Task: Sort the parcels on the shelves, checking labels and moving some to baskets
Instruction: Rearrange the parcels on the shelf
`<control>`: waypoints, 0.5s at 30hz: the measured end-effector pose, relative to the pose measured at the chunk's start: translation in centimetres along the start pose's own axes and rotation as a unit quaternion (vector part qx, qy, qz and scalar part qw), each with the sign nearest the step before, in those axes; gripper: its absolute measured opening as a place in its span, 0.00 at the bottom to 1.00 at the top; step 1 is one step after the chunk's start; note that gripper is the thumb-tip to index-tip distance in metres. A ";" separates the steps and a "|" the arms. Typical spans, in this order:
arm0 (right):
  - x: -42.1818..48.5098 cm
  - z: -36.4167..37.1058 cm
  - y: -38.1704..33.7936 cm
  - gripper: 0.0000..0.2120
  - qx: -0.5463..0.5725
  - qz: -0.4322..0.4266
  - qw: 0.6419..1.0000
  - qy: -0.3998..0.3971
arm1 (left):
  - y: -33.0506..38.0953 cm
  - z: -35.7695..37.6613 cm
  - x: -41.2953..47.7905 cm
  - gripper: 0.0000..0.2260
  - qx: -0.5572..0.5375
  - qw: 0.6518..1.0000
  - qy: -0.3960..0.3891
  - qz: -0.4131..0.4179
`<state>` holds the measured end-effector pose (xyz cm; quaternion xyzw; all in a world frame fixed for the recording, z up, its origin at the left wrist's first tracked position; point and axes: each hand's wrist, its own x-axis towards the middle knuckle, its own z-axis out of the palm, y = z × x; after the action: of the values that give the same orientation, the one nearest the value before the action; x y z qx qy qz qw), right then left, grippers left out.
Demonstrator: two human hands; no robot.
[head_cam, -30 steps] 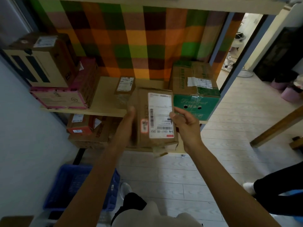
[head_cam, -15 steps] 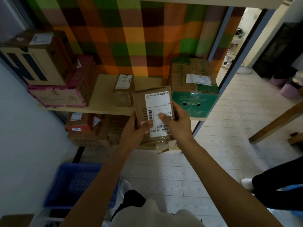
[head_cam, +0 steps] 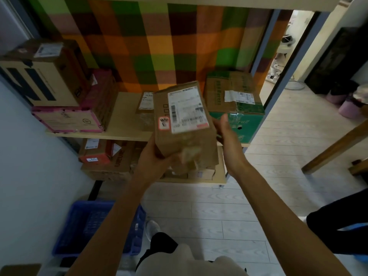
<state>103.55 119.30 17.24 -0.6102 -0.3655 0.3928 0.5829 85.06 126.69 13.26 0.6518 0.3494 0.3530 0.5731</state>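
A brown cardboard parcel (head_cam: 185,134) with a white shipping label and a small red-edged sticker hangs in the air in front of the shelf, label side up. My left hand (head_cam: 153,158) grips its lower left corner from below. My right hand (head_cam: 229,136) lies flat against the parcel's right side, fingers straight. A blue plastic basket (head_cam: 95,228) stands on the floor at the lower left, under my left forearm.
The wooden shelf (head_cam: 123,114) carries a big brown box (head_cam: 43,76) on a pink-edged box (head_cam: 71,118) at left, a small labelled parcel (head_cam: 145,104), and a green box (head_cam: 235,104) at right. More parcels (head_cam: 105,158) fill the lower shelf. Another person's leg (head_cam: 338,220) is at right.
The parcel has been lifted and tilted, its label now facing up. My right hand left the label and moved to the parcel's right side. My left hand shifted under the corner.
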 end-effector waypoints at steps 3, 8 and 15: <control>-0.5 0.5 1.2 0.46 -0.053 -0.030 0.997 -0.057 | 0.6 0.7 0.0 0.21 -0.020 0.997 0.063 -0.040; -0.2 0.9 3.6 0.40 -0.140 -0.103 0.985 -0.006 | 0.4 0.4 -0.2 0.47 0.043 0.996 0.052 -0.059; 0.2 0.7 1.9 0.26 -0.077 -0.027 0.995 0.060 | 1.9 0.7 -0.2 0.34 -0.001 0.998 0.065 -0.026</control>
<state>102.99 119.64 15.37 -0.6658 -0.3756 0.3102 0.5651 85.70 126.00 15.06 0.6173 0.4023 0.3797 0.5594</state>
